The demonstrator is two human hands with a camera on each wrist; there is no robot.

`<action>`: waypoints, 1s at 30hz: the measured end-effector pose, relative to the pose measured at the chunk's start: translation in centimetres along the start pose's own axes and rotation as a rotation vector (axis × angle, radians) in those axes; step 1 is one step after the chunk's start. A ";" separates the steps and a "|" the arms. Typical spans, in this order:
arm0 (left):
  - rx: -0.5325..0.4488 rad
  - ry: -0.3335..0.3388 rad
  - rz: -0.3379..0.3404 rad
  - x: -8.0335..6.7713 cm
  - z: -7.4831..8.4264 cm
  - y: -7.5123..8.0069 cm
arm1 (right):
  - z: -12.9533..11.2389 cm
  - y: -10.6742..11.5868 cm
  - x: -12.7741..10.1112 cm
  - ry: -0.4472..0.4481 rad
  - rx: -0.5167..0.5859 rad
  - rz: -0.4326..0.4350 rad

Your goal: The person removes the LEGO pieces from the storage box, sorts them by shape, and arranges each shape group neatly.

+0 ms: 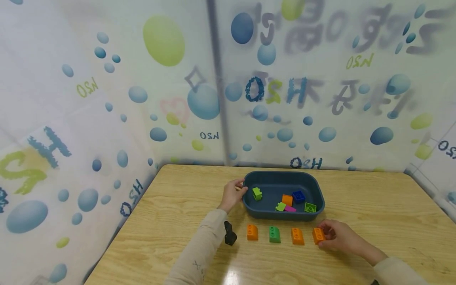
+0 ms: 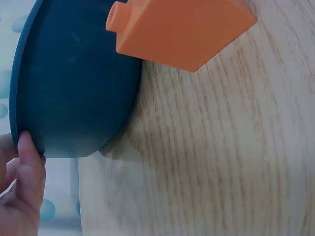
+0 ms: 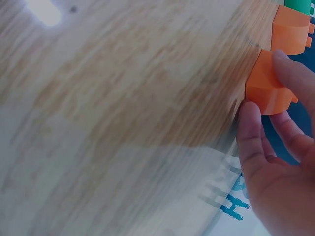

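Note:
My left hand (image 1: 233,194) holds the left end of a dark blue plastic bin (image 1: 272,183), its fingertips on the rim in the left wrist view. At the right end of a row of building blocks, my right hand (image 1: 340,238) pinches an orange building block (image 1: 318,236) between thumb and fingers, its studs visible from above. The block sits on or close to the table; I cannot tell which. To its left stand another orange block (image 1: 297,236), a green block (image 1: 274,234) and a further orange block (image 1: 252,232), spaced apart in front of the bin.
Several loose blocks lie in the bin, among them a blue block (image 1: 298,196), a magenta block (image 1: 290,209) and a lime block (image 1: 257,193). A black wrist device (image 1: 229,233) shows beside the left sleeve. A patterned curtain (image 1: 185,130) hangs behind the wooden table (image 1: 374,202).

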State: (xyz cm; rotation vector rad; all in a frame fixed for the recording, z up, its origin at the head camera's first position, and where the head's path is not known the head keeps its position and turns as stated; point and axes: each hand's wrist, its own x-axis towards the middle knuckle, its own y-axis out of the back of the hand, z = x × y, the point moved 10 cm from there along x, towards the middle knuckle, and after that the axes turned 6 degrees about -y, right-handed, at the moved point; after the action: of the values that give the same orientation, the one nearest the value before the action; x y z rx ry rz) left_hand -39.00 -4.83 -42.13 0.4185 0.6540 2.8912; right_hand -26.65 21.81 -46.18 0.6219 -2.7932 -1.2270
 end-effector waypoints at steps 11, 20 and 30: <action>0.001 0.017 0.003 -0.1 -0.2 0.0 | 0.1 -0.2 0.0 -0.005 0.023 -0.029; 0.011 0.004 0.000 0.0 -0.2 0.0 | -0.3 -0.1 -0.1 0.026 0.012 -0.041; 0.008 -0.007 0.000 0.0 -0.2 0.0 | -1.8 1.4 -0.8 0.079 0.018 -0.047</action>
State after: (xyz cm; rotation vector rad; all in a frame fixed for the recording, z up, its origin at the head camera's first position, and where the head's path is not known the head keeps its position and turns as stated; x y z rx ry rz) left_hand -39.07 -4.87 -42.27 0.4294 0.6653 2.8866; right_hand -26.07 21.73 -43.80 0.7244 -2.7426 -1.1590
